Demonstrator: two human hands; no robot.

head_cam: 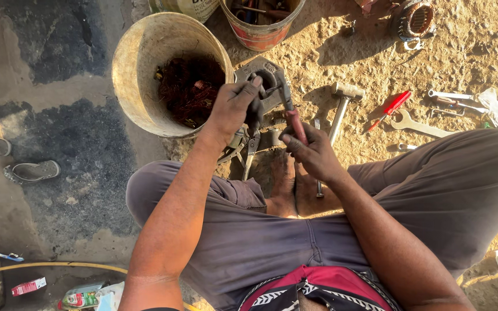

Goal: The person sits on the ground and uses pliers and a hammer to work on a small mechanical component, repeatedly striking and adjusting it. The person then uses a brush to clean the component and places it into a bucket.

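I sit cross-legged on sandy ground. My left hand [234,109] grips a dark metal ring-shaped part [263,78] held over my feet. My right hand [312,151] is shut on the red handle of a plier-like tool [289,109], whose metal jaws reach up to the ring part. A second pair of pliers [251,151] lies on the ground just under my left hand. Beside it sits a flat metal plate [272,98], partly hidden by the hands.
A cream bucket [139,69] with tangled copper wire stands at left. An orange bucket [260,31] of tools is behind. A hammer [341,109], red screwdriver [392,106] and spanners [419,124] lie at right. Sandals [30,171] rest on the concrete at left.
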